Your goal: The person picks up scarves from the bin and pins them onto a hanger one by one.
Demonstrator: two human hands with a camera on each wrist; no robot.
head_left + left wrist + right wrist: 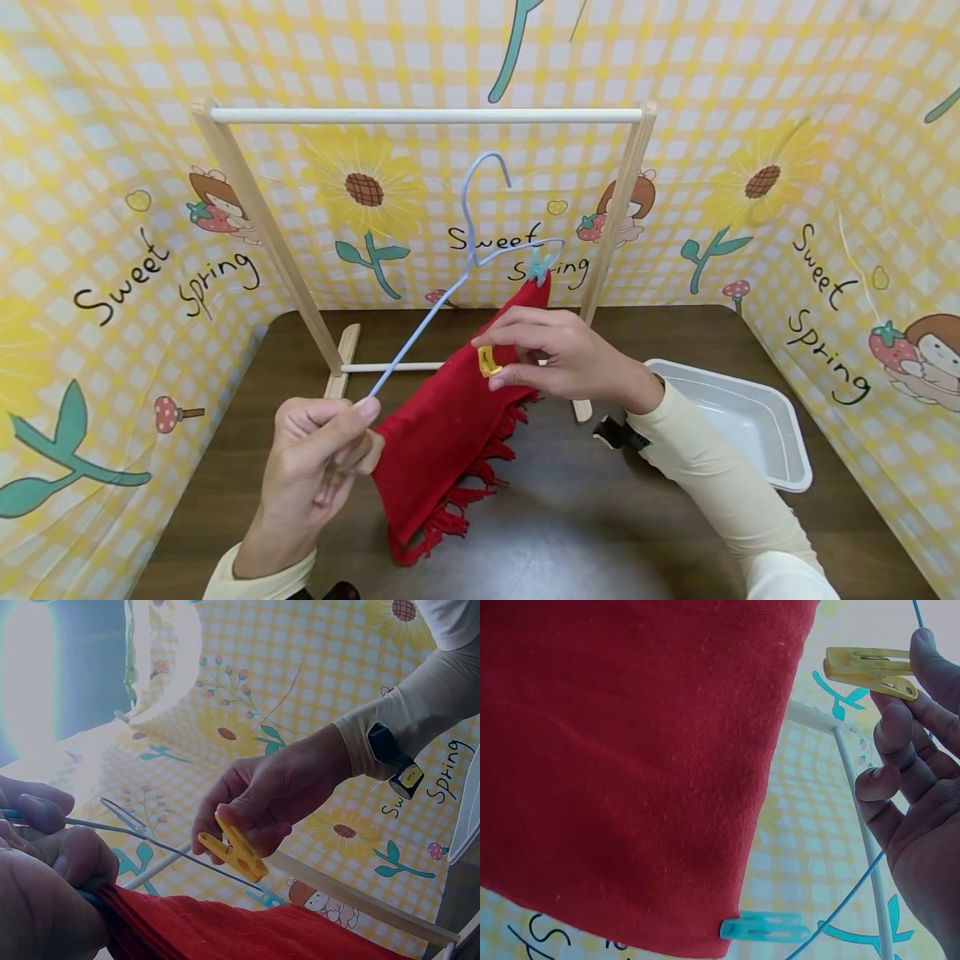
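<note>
My left hand [311,467] grips one end of a light-blue wire hanger [422,327] together with the upper corner of a red fringed scarf [450,425]. At the hanger's far end, a turquoise clothespin [761,928] clips the scarf's other corner. Between thumb and fingers, my right hand [573,354] pinches a yellow clothespin [489,361]. That clothespin is in front of the scarf in the head view and apart from its edge in the right wrist view [866,669]. The hanger's hook points up, touching nothing.
Behind the scarf stands a wooden rack [255,217] with a white top rod [427,116]. On the dark table [585,517], a white plastic tray [795,450] lies to the right. Patterned cloth walls surround the table. A black device [388,754] is strapped to my right wrist.
</note>
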